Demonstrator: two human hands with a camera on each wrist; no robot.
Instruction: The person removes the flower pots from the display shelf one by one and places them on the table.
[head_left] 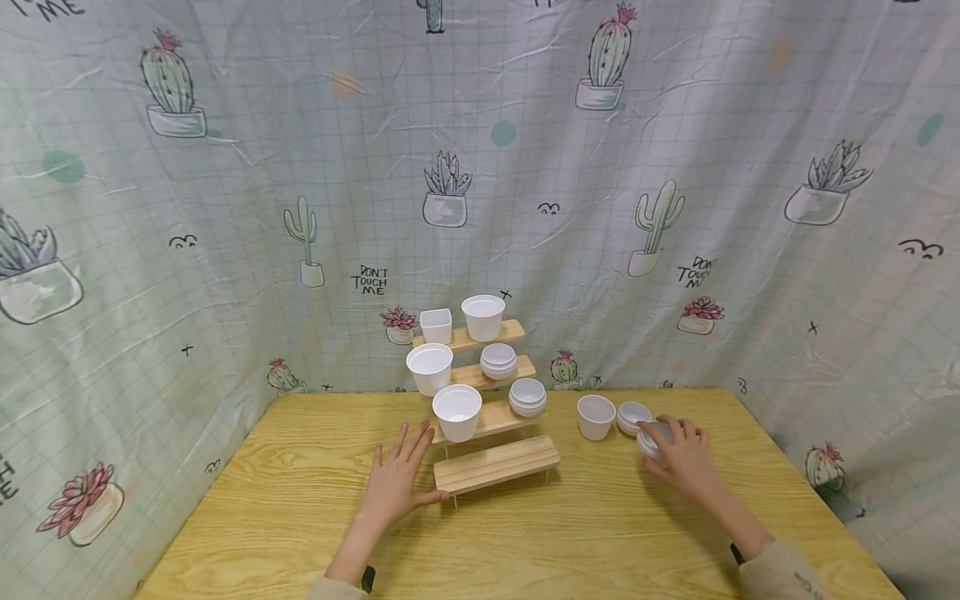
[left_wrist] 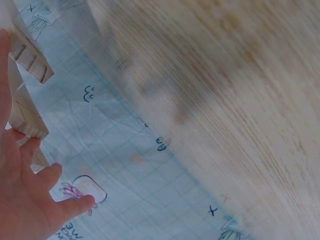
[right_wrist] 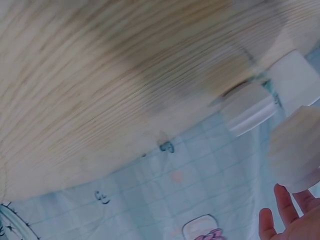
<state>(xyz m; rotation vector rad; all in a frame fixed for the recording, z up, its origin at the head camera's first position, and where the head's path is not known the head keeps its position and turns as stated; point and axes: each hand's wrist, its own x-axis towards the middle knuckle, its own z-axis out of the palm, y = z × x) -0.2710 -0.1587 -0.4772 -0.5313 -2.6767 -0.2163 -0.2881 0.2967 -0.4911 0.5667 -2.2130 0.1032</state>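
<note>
A person's right hand [head_left: 684, 458] is holding a small ribbed white pot [head_left: 646, 446] from above, probably because that is leaving its base free; whether it is touching the table [head_left: 570, 550] is hard to tell. Just beyond and left of this grip, a matching ribbed pot [head_left: 634, 417] is standing, with a taller tapered pot [head_left: 596, 419] next to it. Farther left of the grip, a four-step wooden stand [head_left: 497, 464] is bearing six white pots [head_left: 457, 414], two per step on its upper three steps, apparently spaced for balance. At the stand's left end, the left hand [head_left: 393, 485] is gripping nothing, its fingers spreading wide, its thumb reaching the lowest step, seemingly steadying it.
</note>
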